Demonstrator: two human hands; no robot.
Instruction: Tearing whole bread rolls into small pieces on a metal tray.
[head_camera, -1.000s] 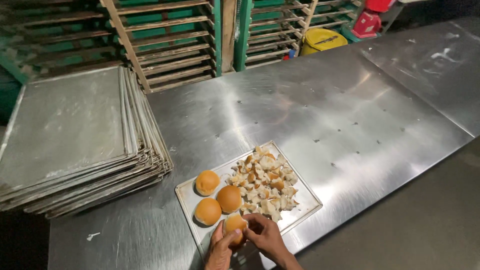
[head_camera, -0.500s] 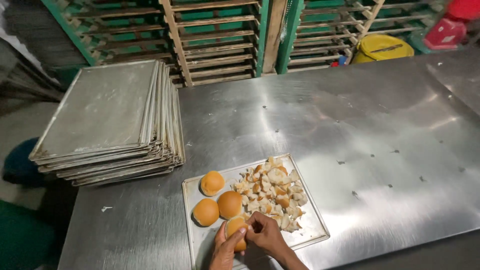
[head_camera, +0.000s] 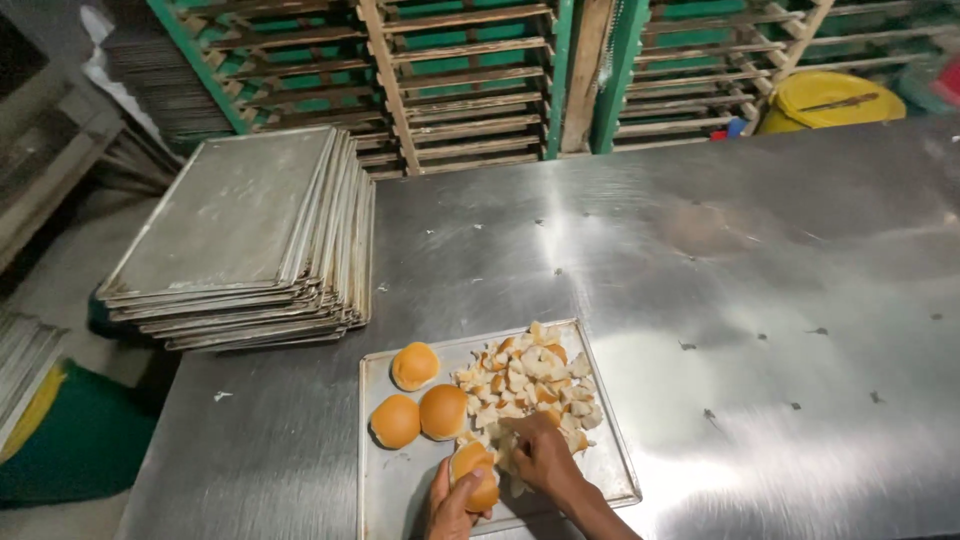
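Seen from the head camera, the left hand (head_camera: 452, 505) closes its grip on a round golden-brown bun (head_camera: 475, 474) over the near edge of a flat metal tray (head_camera: 390, 490) on the steel desk (head_camera: 700, 270). The right hand (head_camera: 543, 455) pinches the bun's top, with a pile of torn bread pieces (head_camera: 530, 380) just beyond and three whole buns (head_camera: 420, 395) to the left.

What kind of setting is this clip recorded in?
Most likely a commercial bakery's work area: a stack of metal baking trays sits on a long steel table, wooden tray racks stand behind, and round buns lie beside torn bread pieces on a tray.
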